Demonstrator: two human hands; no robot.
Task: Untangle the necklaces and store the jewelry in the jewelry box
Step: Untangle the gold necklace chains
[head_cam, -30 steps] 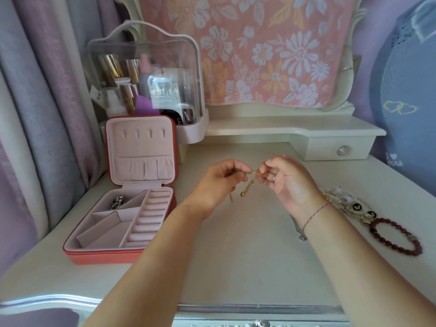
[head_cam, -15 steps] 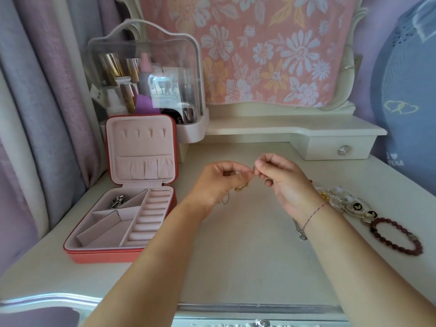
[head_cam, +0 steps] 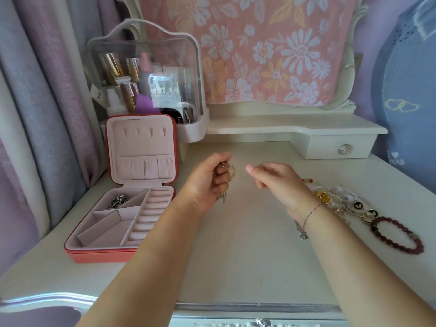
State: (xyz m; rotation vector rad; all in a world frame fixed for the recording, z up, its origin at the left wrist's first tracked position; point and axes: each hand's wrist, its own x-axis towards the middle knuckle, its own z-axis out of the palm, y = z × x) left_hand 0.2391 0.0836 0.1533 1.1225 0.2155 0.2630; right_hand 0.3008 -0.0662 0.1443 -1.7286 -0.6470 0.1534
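At the left of the surface (head_cam: 236,256) the open jewelry box (head_cam: 106,228) waits; the left hand (head_cam: 207,182) grips a bunched gold necklace (head_cam: 232,170), the right hand (head_cam: 276,182) hangs apart, loosely curled, empty. Next, I judge: lower it into a free compartment.

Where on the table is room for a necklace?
Bare tabletop runs between the jewelry box and the bracelet pile, down to the front edge. More lies before the small drawer. Crowded: the right side, with the pile and red bead bracelet.
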